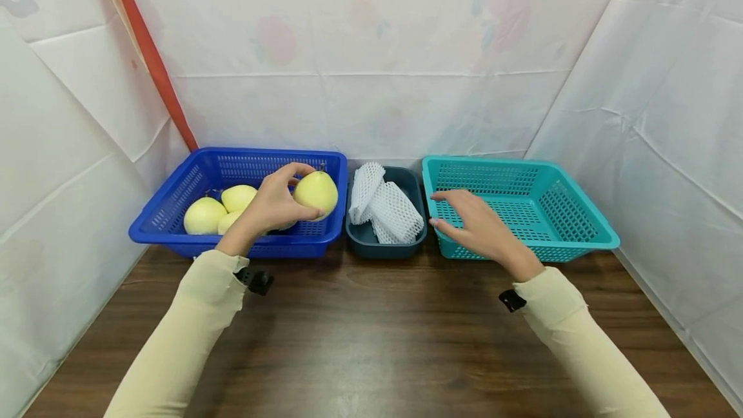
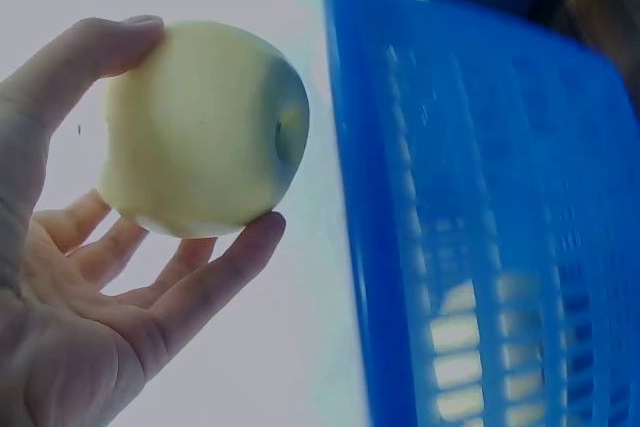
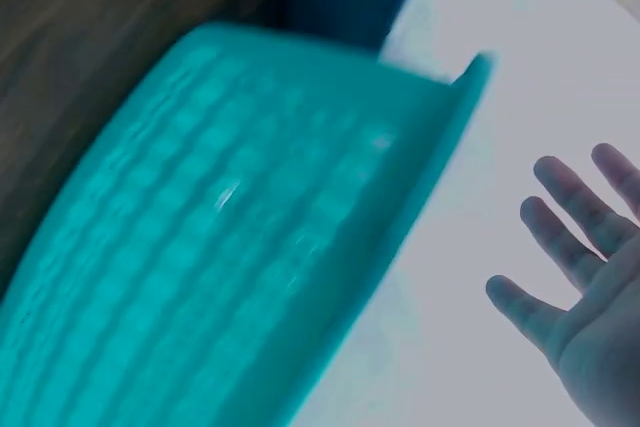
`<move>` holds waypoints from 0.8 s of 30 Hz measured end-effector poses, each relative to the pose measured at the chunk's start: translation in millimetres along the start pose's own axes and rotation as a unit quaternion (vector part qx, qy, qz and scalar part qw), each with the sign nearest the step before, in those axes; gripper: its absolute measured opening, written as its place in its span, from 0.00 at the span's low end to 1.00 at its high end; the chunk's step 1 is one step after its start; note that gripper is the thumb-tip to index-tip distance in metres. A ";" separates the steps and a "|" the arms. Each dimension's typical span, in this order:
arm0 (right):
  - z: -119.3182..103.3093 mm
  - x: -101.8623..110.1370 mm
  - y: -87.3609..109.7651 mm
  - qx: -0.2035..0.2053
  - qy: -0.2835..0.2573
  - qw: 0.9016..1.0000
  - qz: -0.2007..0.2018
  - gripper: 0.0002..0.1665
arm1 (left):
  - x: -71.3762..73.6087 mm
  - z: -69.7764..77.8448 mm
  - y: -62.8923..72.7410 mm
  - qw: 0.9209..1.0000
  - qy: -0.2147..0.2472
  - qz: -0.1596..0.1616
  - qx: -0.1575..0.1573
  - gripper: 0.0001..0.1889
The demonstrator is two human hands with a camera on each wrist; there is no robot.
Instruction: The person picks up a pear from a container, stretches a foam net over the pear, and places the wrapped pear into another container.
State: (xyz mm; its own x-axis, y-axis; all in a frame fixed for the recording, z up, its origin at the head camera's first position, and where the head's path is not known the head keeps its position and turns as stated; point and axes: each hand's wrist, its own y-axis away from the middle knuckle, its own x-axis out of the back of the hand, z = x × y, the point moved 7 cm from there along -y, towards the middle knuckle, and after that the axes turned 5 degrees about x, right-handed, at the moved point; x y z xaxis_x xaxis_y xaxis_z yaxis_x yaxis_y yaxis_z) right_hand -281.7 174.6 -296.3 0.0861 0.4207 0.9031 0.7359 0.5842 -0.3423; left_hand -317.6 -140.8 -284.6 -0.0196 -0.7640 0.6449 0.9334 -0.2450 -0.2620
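Observation:
My left hand (image 1: 277, 204) holds a pale yellow pear (image 1: 317, 191) between thumb and fingers, above the right side of the blue basket (image 1: 152, 229). In the left wrist view the same pear (image 2: 200, 137) shows its dimpled end, with the thumb on one side and the fingers on the other. Several more pears (image 1: 204, 216) lie in the blue basket, partly hidden behind the left hand. Over the left rim of the teal basket (image 1: 604, 237) my right hand (image 1: 478, 228) is held with fingers spread and nothing in them.
Between the two baskets stands a small dark bin (image 1: 383, 250) with white foam net sleeves (image 1: 396, 211) in it. All three containers stand on a brown wooden table (image 1: 371, 334). White sheeting (image 1: 371, 37) hangs behind and along both sides.

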 end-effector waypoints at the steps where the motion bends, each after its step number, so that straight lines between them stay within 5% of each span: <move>1: -4.6 -0.9 -5.1 0.001 -0.009 1.000 0.000 0.31 | -3.0 5.1 0.6 1.000 0.005 0.001 -0.006 0.37; 9: -30.8 -18.5 -35.8 -0.009 -0.108 0.994 -0.014 0.38 | -27.6 39.9 6.4 0.996 0.051 -0.002 -0.077 0.37; 16: -50.6 -39.6 -48.7 -0.019 -0.256 0.966 -0.021 0.42 | -50.6 56.8 11.3 0.988 0.076 -0.019 -0.132 0.37; 19: -56.8 -42.4 -49.2 -0.021 -0.285 0.958 -0.006 0.42 | -59.1 60.2 12.8 0.985 0.091 -0.025 -0.143 0.36; 24: -59.4 -41.9 -48.1 -0.013 -0.280 0.959 0.033 0.40 | -68.3 62.4 16.1 0.984 0.113 -0.038 -0.133 0.35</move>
State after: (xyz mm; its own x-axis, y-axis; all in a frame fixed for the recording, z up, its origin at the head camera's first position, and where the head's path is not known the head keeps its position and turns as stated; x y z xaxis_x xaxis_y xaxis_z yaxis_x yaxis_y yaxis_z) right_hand -280.8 87.7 -302.3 -0.2362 0.7670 0.5966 0.7583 0.5294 -0.3804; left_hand -278.9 -55.3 -288.0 -0.1920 -0.8433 0.5019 0.7997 -0.4309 -0.4181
